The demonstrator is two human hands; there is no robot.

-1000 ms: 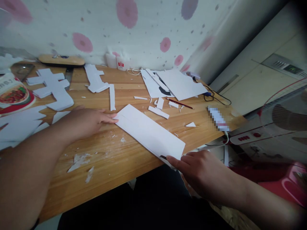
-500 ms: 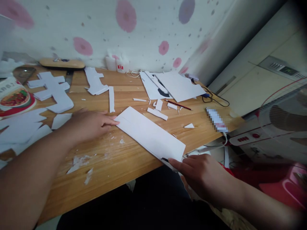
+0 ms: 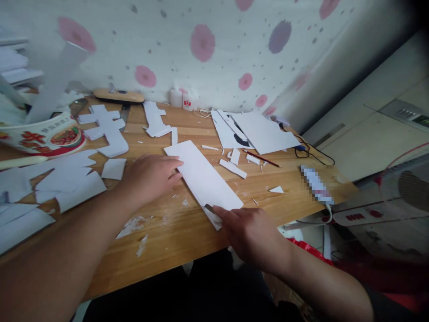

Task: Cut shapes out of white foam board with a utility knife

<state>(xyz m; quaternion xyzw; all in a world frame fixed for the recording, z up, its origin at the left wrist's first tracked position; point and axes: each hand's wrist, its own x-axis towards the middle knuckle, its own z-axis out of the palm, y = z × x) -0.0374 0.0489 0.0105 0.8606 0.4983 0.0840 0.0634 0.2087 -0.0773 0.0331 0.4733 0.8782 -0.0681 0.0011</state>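
A long white board (image 3: 208, 179) lies aslant on the wooden table (image 3: 157, 264). My left hand (image 3: 152, 176) rests at its upper left edge, fingers apart, fingertips on the board. My right hand (image 3: 243, 228) is closed round a dark blade (image 3: 209, 208), with the index finger stretched along it. The blade touches the board's near end; its handle is hidden in my hand. White scraps (image 3: 233, 168) and a dark red pencil (image 3: 261, 158) lie just beyond the board.
Stacked white cutouts (image 3: 109, 127) and paper pieces (image 3: 80, 183) cover the left side, beside a printed tub (image 3: 43, 136). White sheets (image 3: 268, 132) lie at the back right. A phone (image 3: 317, 185) with a cable sits near the right edge. Small bottles (image 3: 182, 98) stand by the wall.
The view has shifted left. The board has moved further onto the table and turned a little. My left hand has come onto its edge, and the blade is still at the near end.
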